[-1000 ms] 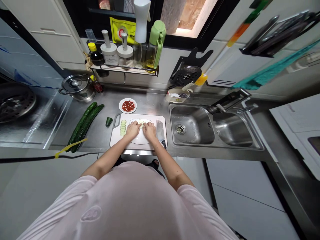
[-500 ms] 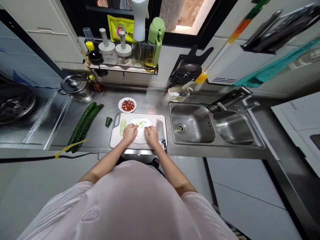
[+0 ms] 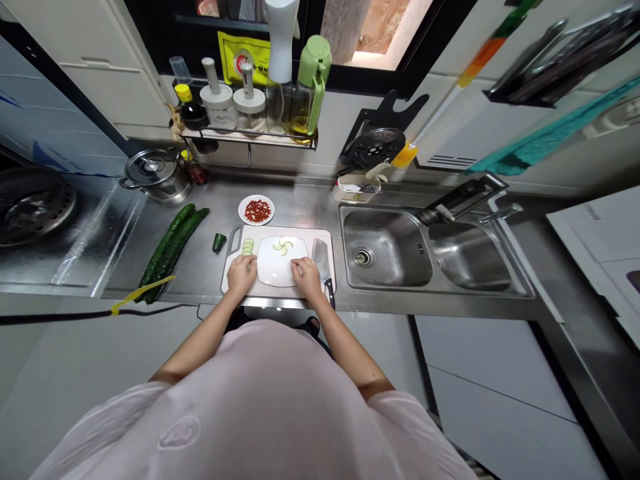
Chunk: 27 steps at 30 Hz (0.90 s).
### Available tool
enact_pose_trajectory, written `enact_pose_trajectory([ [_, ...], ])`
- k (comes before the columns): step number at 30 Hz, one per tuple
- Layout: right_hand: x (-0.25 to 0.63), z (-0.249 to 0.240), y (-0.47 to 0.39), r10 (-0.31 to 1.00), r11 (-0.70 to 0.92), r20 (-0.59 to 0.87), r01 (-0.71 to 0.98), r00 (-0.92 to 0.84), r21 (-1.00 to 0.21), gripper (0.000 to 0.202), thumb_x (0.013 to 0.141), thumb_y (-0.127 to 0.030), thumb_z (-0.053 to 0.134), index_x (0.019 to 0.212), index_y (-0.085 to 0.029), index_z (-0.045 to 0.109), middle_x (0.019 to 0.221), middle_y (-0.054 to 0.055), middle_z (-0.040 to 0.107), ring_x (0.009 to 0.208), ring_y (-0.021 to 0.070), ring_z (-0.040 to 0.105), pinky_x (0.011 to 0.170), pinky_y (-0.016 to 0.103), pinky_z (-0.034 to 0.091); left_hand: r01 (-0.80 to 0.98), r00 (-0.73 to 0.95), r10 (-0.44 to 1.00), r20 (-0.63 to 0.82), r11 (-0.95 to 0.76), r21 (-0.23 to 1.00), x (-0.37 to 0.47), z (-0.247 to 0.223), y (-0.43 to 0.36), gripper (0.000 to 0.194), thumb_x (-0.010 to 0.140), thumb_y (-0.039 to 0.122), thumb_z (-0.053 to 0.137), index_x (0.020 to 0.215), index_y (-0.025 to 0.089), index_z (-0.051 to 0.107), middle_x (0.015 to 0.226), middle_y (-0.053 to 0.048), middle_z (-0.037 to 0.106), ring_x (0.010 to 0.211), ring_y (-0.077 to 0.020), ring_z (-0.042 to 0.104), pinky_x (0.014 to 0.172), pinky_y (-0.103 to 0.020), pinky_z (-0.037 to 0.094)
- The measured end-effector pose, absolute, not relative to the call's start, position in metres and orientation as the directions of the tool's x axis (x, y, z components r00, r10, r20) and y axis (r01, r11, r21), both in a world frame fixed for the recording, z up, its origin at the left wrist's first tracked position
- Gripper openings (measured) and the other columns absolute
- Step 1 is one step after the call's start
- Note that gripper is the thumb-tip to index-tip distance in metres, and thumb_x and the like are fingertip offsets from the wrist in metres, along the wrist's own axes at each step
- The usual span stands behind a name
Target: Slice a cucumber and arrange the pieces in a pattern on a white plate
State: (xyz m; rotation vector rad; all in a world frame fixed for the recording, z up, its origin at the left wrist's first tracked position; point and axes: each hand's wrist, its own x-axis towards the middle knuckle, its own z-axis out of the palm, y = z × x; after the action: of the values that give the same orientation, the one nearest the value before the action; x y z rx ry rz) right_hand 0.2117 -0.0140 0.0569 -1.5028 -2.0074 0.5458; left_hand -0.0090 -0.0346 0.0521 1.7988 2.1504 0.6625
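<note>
A white square plate (image 3: pixel 275 270) lies on the white cutting board (image 3: pixel 231 288), with thin cucumber slices (image 3: pixel 283 246) fanned in a pinwheel near its far side. My left hand (image 3: pixel 242 275) is closed at the plate's left edge, over the near end of a row of overlapping cucumber slices (image 3: pixel 248 247). Whatever its fingertips grip is hidden. Over the plate's right side, my right hand (image 3: pixel 306 275) has its thumb and fingers pinched together; I cannot make out anything between them. A cleaver (image 3: pixel 321 257) lies on the board just right of that hand, its black handle toward me.
Two whole cucumbers (image 3: pixel 170 250) and a cucumber end (image 3: pixel 219 243) lie left of the board. Behind it stands a small plate of chopped red chillies (image 3: pixel 257 211). The double sink (image 3: pixel 385 247) is at right, a lidded pot (image 3: pixel 156 175) at back left. Bottles fill a wall rack (image 3: pixel 250 137).
My left hand has moved left, off the plate and onto the row of slices. My right hand has shifted slightly right and nearer to me, uncovering the middle of the plate.
</note>
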Motion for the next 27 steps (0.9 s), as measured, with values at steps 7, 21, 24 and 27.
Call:
enact_pose_trajectory([
  [7,0.225,0.058,-0.02,0.967,0.252,0.193,0.7,-0.164,-0.668,0.028,0.09,-0.028,0.042,0.098,-0.019,0.067,0.087,0.006,0.064,0.087,0.019,0.055,0.083,0.031,0.041,0.832,-0.338,0.941,0.003,0.297,0.469,-0.03,0.05,-0.044,0.032,0.082,0.028,0.045,0.11,0.023,0.059,0.097,-0.006,0.06,0.093,-0.0209,0.054,0.084,-0.033,0.039],
  [21,0.235,0.057,-0.026,0.969,0.236,0.224,0.665,-0.106,-0.709,0.029,0.09,-0.031,0.041,0.096,-0.019,0.067,0.089,0.006,0.066,0.082,0.0184,0.057,0.079,0.031,0.043,0.842,-0.417,0.906,-0.078,0.417,0.341,-0.031,0.044,-0.052,0.027,0.08,0.041,0.048,0.095,0.021,0.057,0.097,-0.009,0.058,0.098,-0.0275,0.052,0.083,-0.04,0.033],
  [24,0.234,0.058,-0.026,0.97,0.232,0.218,0.667,-0.106,-0.708,0.029,0.09,-0.031,0.041,0.096,-0.019,0.067,0.089,0.006,0.066,0.082,0.0186,0.057,0.079,0.031,0.044,0.838,-0.424,0.902,-0.086,0.427,0.34,-0.029,0.044,-0.05,0.025,0.081,0.04,0.048,0.094,0.021,0.058,0.099,-0.009,0.058,0.098,-0.0274,0.052,0.084,-0.04,0.032],
  [27,0.234,0.058,-0.027,0.968,0.24,0.226,0.662,-0.109,-0.71,0.029,0.09,-0.031,0.041,0.096,-0.019,0.066,0.089,0.006,0.066,0.081,0.0183,0.057,0.079,0.031,0.044,0.832,-0.436,0.896,-0.08,0.435,0.345,-0.026,0.044,-0.05,0.024,0.081,0.039,0.048,0.096,0.022,0.058,0.1,-0.009,0.058,0.098,-0.0273,0.052,0.084,-0.04,0.032],
])
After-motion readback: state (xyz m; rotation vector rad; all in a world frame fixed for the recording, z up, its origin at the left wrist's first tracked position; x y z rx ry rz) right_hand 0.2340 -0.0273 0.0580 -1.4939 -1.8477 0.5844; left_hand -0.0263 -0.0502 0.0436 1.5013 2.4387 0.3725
